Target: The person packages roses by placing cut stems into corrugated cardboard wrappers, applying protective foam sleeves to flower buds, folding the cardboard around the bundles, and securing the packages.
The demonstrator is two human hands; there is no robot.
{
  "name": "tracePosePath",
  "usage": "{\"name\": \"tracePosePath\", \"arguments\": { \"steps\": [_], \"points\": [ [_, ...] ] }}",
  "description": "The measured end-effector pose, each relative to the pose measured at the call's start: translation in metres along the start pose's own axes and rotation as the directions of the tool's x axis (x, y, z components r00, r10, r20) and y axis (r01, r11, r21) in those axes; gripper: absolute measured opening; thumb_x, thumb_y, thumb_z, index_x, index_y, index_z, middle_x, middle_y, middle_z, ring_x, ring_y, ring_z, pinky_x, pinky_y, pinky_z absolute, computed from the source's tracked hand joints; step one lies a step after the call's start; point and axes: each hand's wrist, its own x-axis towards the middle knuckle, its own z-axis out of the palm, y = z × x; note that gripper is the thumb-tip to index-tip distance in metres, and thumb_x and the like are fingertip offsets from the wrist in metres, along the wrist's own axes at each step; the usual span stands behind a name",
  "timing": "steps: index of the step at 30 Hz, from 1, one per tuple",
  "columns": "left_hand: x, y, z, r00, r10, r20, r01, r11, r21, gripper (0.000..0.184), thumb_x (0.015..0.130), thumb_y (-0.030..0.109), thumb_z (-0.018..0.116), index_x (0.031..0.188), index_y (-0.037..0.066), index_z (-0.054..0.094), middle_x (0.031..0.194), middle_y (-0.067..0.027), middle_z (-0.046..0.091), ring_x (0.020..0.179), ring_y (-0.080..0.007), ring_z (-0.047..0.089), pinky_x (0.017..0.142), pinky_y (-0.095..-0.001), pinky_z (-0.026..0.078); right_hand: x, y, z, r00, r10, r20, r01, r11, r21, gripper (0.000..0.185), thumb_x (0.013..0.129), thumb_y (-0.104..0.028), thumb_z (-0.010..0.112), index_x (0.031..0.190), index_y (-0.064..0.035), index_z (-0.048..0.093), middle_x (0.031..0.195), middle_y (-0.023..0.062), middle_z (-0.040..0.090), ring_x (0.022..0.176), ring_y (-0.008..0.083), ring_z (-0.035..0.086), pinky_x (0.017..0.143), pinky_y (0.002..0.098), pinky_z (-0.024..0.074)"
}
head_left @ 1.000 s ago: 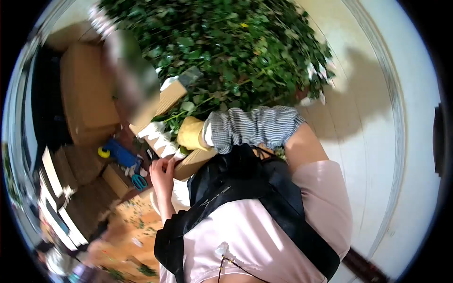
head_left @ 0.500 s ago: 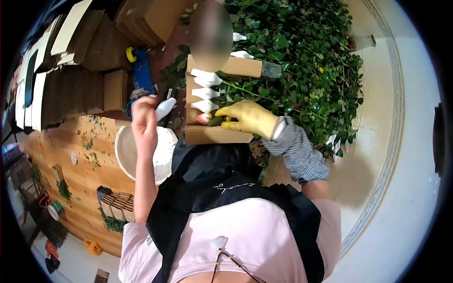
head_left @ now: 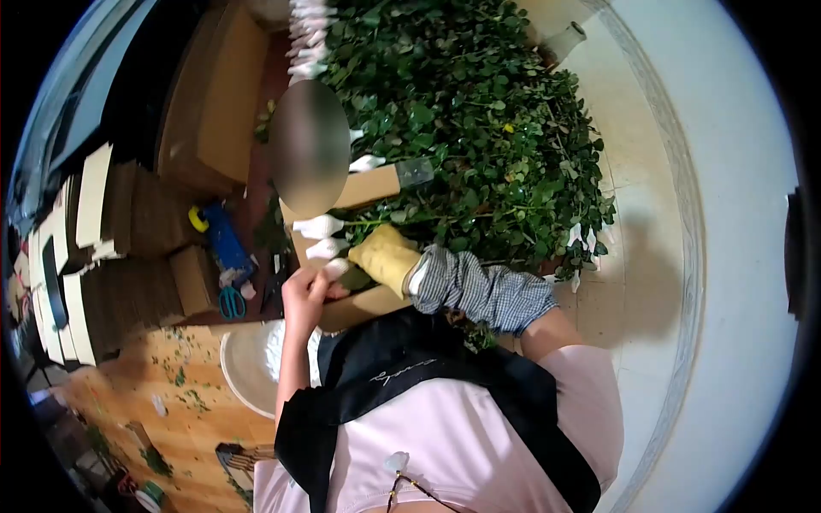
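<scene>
My bare left hand (head_left: 305, 295) is at the left edge of an open cardboard box, its fingertips pinched on a white foam net sleeve (head_left: 336, 269). Just under those fingers, a pinkish rose head (head_left: 339, 291) shows in part. Close beside it is my right hand (head_left: 386, 258), in a yellow glove, its fingers closed around what seems to be the rose's stem; the glove hides the grip. Above lie more rose heads in white foam sleeves (head_left: 318, 227), their green stems pointing right. The cardboard box (head_left: 363, 309) runs beneath both hands.
A large heap of leafy rose stems (head_left: 479, 145) fills the upper right. Stacked cardboard (head_left: 137, 299), a blue tape dispenser (head_left: 227, 244) and teal scissors (head_left: 232, 303) stand left. Below is a white tub (head_left: 244, 376) of foam sleeves. A blurred oval hides part of the box.
My left hand has moved from over the tub to the box, bringing the white foam sleeve to the rose head. My gloved right hand stays at the rose. The view has shifted.
</scene>
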Motion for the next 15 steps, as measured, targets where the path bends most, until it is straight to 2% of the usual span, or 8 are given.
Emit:
{"name": "tracePosePath", "arguments": {
  "steps": [1, 3, 5, 7, 10, 12, 13, 15],
  "points": [
    [0.001, -0.018, -0.005, 0.998, -0.053, -0.027, 0.050, 0.993, -0.106, 0.025, 0.095, 0.016, 0.062, 0.076, -0.001, 0.061, 0.064, -0.0048, 0.053, 0.059, -0.0155, 0.055, 0.054, -0.0347, 0.043, 0.008, -0.005, -0.026, 0.947, 0.060, 0.315, -0.066, 0.998, 0.010, 0.009, 0.085, -0.018, 0.068, 0.087, -0.0204, 0.075, 0.087, -0.0023, 0.076, 0.083, 0.0189, 0.074, 0.067, 0.0368, 0.0533],
    [0.001, -0.020, -0.033, 0.917, -0.360, -0.170, 0.218, 0.812, -0.542, 0.022, 0.099, 0.016, 0.059, 0.085, 0.000, 0.062, 0.068, 0.0031, 0.051, 0.065, -0.0091, 0.051, 0.056, -0.0289, 0.041, 0.010, 0.006, -0.004, 0.954, 0.014, 0.300, -0.042, 0.995, 0.088, 0.007, 0.083, -0.019, 0.064, 0.084, -0.0188, 0.071, 0.070, 0.0023, 0.070, 0.068, 0.0220, 0.070, 0.055, 0.0393, 0.0508],
    [0.005, -0.026, -0.070, 0.907, -0.246, -0.342, 0.000, 0.812, -0.584, 0.019, 0.103, 0.015, 0.052, 0.093, 0.001, 0.061, 0.079, 0.0029, 0.058, 0.075, -0.0088, 0.055, 0.067, -0.0254, 0.044, -0.010, 0.005, -0.007, 0.999, -0.016, 0.037, 0.016, 1.000, 0.009, 0.018, 0.091, -0.024, 0.064, 0.106, -0.0165, 0.070, 0.089, 0.0025, 0.074, 0.081, 0.0258, 0.071, 0.070, 0.0371, 0.0544],
    [0.010, 0.026, -0.053, 0.857, -0.151, -0.492, -0.166, 0.824, -0.542, 0.021, 0.104, 0.013, 0.048, 0.090, 0.002, 0.059, 0.087, -0.0025, 0.061, 0.085, -0.0090, 0.057, 0.080, -0.0236, 0.045, -0.023, 0.028, -0.030, 0.983, -0.126, -0.134, 0.177, 0.849, 0.497, 0.023, 0.091, -0.026, 0.064, 0.110, -0.0138, 0.069, 0.087, 0.0086, 0.073, 0.081, 0.0298, 0.071, 0.071, 0.0422, 0.0549],
    [0.007, -0.009, -0.060, 0.943, -0.286, -0.172, 0.137, 0.801, -0.583, 0.022, 0.102, 0.017, 0.053, 0.083, 0.006, 0.057, 0.080, -0.0021, 0.056, 0.069, -0.0094, 0.053, 0.063, -0.0235, 0.045, -0.025, 0.026, -0.054, 0.982, 0.024, -0.188, 0.073, 0.867, 0.494, 0.026, 0.089, -0.032, 0.067, 0.104, -0.0104, 0.068, 0.082, 0.0126, 0.071, 0.076, 0.0328, 0.069, 0.070, 0.0453, 0.0539],
    [0.018, -0.007, -0.037, 0.931, -0.266, -0.251, 0.207, 0.949, -0.239, 0.021, 0.096, 0.022, 0.066, 0.095, 0.004, 0.056, 0.077, -0.0036, 0.056, 0.064, -0.0143, 0.054, 0.060, -0.0278, 0.046, -0.010, 0.022, -0.030, 0.975, 0.077, -0.207, -0.012, 0.955, 0.297, 0.025, 0.087, -0.033, 0.068, 0.097, -0.0104, 0.067, 0.078, 0.0125, 0.070, 0.074, 0.0315, 0.069, 0.068, 0.0453, 0.0537],
    [0.024, -0.004, -0.027, 0.942, 0.163, -0.293, -0.100, 0.970, 0.221, 0.033, 0.091, 0.029, 0.072, 0.106, 0.003, 0.057, 0.088, -0.0119, 0.067, 0.074, -0.0269, 0.065, 0.071, -0.0364, 0.052, -0.003, 0.021, -0.016, 0.970, 0.052, -0.239, 0.007, 0.971, 0.239, 0.024, 0.087, -0.033, 0.067, 0.091, -0.0097, 0.067, 0.075, 0.0122, 0.070, 0.074, 0.0300, 0.070, 0.068, 0.0443, 0.0538],
    [0.027, 0.040, -0.017, 0.967, -0.255, -0.022, 0.243, 0.888, 0.391, 0.043, 0.089, 0.043, 0.071, 0.105, 0.004, 0.062, 0.106, -0.0214, 0.066, 0.096, -0.0435, 0.064, 0.079, -0.0457, 0.053, 0.009, 0.018, -0.014, 0.989, 0.055, -0.134, -0.027, 0.979, 0.200, 0.022, 0.086, -0.031, 0.066, 0.090, -0.0101, 0.069, 0.080, 0.0116, 0.072, 0.077, 0.0299, 0.071, 0.069, 0.0439, 0.0545]
  ]
}}
